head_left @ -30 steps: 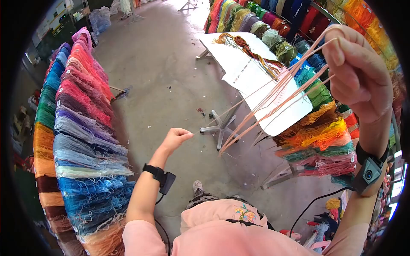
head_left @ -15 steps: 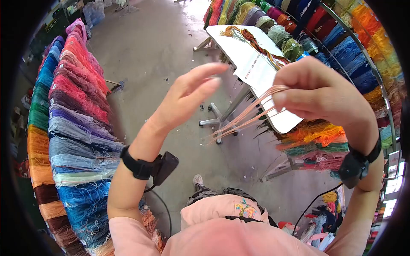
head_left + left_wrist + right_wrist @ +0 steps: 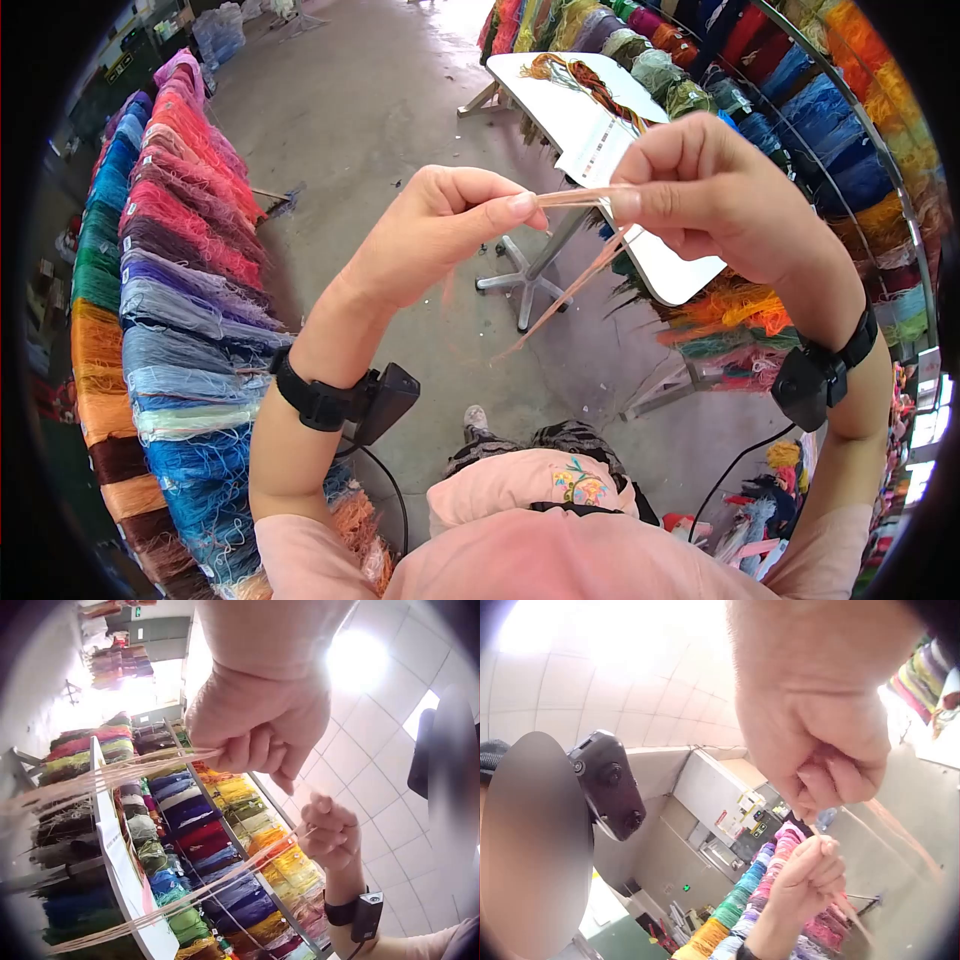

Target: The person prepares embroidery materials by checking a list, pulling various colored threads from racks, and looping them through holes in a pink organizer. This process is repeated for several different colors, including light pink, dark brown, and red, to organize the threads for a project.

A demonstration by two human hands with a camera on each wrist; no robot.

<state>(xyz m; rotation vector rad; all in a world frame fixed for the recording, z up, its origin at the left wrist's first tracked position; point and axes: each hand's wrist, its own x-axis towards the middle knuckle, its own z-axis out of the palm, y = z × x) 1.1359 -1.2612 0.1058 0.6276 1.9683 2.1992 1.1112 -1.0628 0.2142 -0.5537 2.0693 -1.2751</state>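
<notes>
Peach-coloured thread strands (image 3: 574, 197) stretch in a short span between both hands, in front of the chest. My left hand (image 3: 425, 235) pinches them at one end between thumb and forefinger. At the other end the thumb and curled fingers of my right hand (image 3: 715, 195) grip the same strands. A longer length of the thread hangs from below the right hand down toward the floor. In the left wrist view, two bundles of strands (image 3: 105, 780) run off to the left, one from each hand. Loose strands (image 3: 907, 836) trail below the right hand in the right wrist view.
A white table (image 3: 680, 265) beyond the right hand bears a printed sheet (image 3: 598, 148) and a multicoloured thread bundle (image 3: 585, 80). Racks of coloured skeins (image 3: 205, 300) line the left, with more skeins (image 3: 830, 130) at the right. The table's metal base (image 3: 525, 285) stands on the floor.
The strands were stretched wide, with the right hand raised far right. The right hand came down and inward; the left let go, rose open, and now pinches the strands beside the right hand.
</notes>
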